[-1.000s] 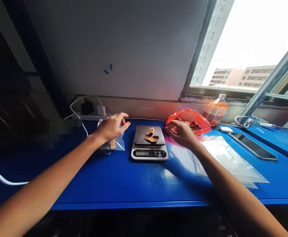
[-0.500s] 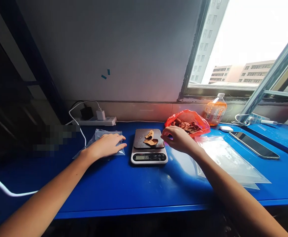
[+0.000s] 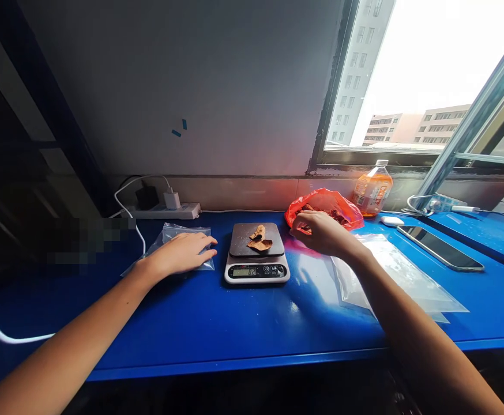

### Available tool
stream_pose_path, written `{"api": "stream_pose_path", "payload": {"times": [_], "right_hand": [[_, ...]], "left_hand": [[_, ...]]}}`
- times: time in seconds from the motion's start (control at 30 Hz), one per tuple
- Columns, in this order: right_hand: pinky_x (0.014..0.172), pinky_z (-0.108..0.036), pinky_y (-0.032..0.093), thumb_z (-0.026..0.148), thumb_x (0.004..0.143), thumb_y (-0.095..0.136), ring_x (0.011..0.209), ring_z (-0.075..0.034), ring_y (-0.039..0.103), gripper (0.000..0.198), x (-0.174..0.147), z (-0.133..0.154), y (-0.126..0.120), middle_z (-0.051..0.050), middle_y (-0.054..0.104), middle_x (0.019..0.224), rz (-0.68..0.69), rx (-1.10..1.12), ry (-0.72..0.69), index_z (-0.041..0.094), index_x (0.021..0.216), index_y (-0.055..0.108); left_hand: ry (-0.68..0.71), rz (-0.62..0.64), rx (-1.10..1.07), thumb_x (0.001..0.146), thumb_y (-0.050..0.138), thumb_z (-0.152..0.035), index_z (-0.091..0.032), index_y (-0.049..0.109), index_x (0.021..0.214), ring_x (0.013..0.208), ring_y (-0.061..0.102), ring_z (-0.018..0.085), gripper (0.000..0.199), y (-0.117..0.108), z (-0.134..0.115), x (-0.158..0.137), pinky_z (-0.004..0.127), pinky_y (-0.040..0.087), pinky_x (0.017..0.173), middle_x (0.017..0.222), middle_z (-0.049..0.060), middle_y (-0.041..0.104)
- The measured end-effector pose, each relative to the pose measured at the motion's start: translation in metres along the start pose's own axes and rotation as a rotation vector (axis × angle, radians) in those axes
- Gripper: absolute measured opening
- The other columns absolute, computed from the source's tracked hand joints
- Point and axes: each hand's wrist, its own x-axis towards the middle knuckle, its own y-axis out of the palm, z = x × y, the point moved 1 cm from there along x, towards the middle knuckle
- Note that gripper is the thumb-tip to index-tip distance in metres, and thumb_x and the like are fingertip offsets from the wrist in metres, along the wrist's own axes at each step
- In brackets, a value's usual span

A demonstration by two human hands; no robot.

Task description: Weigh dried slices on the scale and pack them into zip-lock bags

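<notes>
My left hand (image 3: 179,252) lies spread and flat over a clear plastic bag (image 3: 175,228), left of the scale. The digital kitchen scale (image 3: 257,272) carries a few curled, dried brown pieces (image 3: 259,245) on its dark plate, and its small display is lit with digits. To the scale's right, my right hand (image 3: 321,231) hovers at the front rim of a red plastic bag (image 3: 353,216) that holds more dried brown pieces. Its fingers are curled downward and pinched together; whatever is between the fingertips, if anything, is hidden.
Flat clear bags (image 3: 399,271) lie under my right forearm. Farther right are a phone (image 3: 440,248) and a white earbud case (image 3: 392,221). A drink bottle (image 3: 373,189) stands behind the red bag. A power strip (image 3: 185,211) with chargers and cables sits at the back left.
My right hand has moved from the scale's right edge to the right, to the front of the red bag. The left hand stays on its clear bag. The view has shifted slightly.
</notes>
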Motion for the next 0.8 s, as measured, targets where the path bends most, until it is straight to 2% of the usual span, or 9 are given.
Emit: {"api": "stream_pose_path", "payload": {"times": [0.1, 0.2, 0.33, 0.43, 0.57, 0.7, 0.8], "right_hand": [[0.067, -0.024, 0.045, 0.033, 0.089, 0.052, 0.077, -0.016, 0.063, 0.022, 0.01, -0.031, -0.016, -0.005, 0.071, 0.088, 0.027, 0.015, 0.109, 0.019, 0.089, 0.069], [0.064, -0.021, 0.045, 0.021, 0.085, 0.052, 0.077, -0.015, 0.064, 0.02, 0.029, -0.066, -0.025, -0.006, 0.071, 0.095, 0.125, -0.099, 0.244, 0.019, 0.094, 0.071], [0.058, -0.022, 0.043, 0.011, 0.077, 0.054, 0.065, -0.014, 0.061, 0.021, 0.053, -0.099, -0.012, -0.006, 0.071, 0.081, 0.198, -0.208, 0.341, 0.017, 0.082, 0.073], [0.058, -0.022, 0.044, 0.015, 0.072, 0.061, 0.064, -0.015, 0.061, 0.016, 0.061, -0.111, 0.009, -0.004, 0.07, 0.075, 0.231, -0.24, 0.358, 0.018, 0.081, 0.074], [0.059, -0.023, 0.045, 0.013, 0.071, 0.061, 0.067, -0.016, 0.063, 0.02, 0.064, -0.122, 0.027, -0.007, 0.071, 0.078, 0.21, -0.278, 0.384, 0.017, 0.085, 0.075], [0.055, -0.021, 0.043, 0.013, 0.071, 0.06, 0.06, -0.014, 0.061, 0.015, 0.065, -0.131, 0.03, -0.006, 0.069, 0.069, 0.178, -0.293, 0.395, 0.017, 0.075, 0.075], [0.055, -0.02, 0.042, 0.013, 0.069, 0.064, 0.059, -0.013, 0.06, 0.014, 0.066, -0.133, 0.027, -0.004, 0.068, 0.066, 0.118, -0.283, 0.371, 0.017, 0.075, 0.075]], "left_hand": [[-0.005, -0.012, -0.002, 0.089, 0.032, -0.049, -0.016, 0.058, 0.129, 0.118, 0.056, 0.03, 0.058, 0.0, -0.001, 0.0, 0.044, 0.04, 0.102, 0.129, 0.013, 0.062], [-0.011, -0.025, -0.018, 0.089, 0.032, -0.048, -0.017, 0.059, 0.128, 0.118, 0.057, 0.03, 0.056, 0.0, 0.0, -0.001, 0.045, 0.04, 0.102, 0.128, 0.012, 0.062], [-0.032, -0.028, -0.069, 0.087, 0.036, -0.05, -0.021, 0.06, 0.128, 0.122, 0.054, 0.031, 0.055, -0.001, 0.0, -0.002, 0.047, 0.039, 0.104, 0.129, 0.011, 0.061], [-0.035, -0.028, -0.079, 0.087, 0.037, -0.05, -0.023, 0.06, 0.128, 0.123, 0.053, 0.032, 0.055, 0.0, 0.0, -0.002, 0.048, 0.038, 0.105, 0.131, 0.01, 0.061], [-0.018, -0.042, -0.065, 0.087, 0.036, -0.049, -0.023, 0.061, 0.127, 0.121, 0.054, 0.031, 0.053, 0.002, 0.001, -0.002, 0.048, 0.038, 0.104, 0.129, 0.011, 0.061], [-0.022, -0.044, -0.081, 0.088, 0.037, -0.05, -0.024, 0.06, 0.127, 0.122, 0.053, 0.032, 0.053, 0.003, 0.002, -0.004, 0.049, 0.037, 0.104, 0.13, 0.01, 0.061], [-0.02, -0.03, -0.065, 0.089, 0.035, -0.049, -0.022, 0.059, 0.128, 0.122, 0.053, 0.032, 0.054, 0.002, 0.0, -0.004, 0.049, 0.038, 0.104, 0.13, 0.011, 0.06]]}}
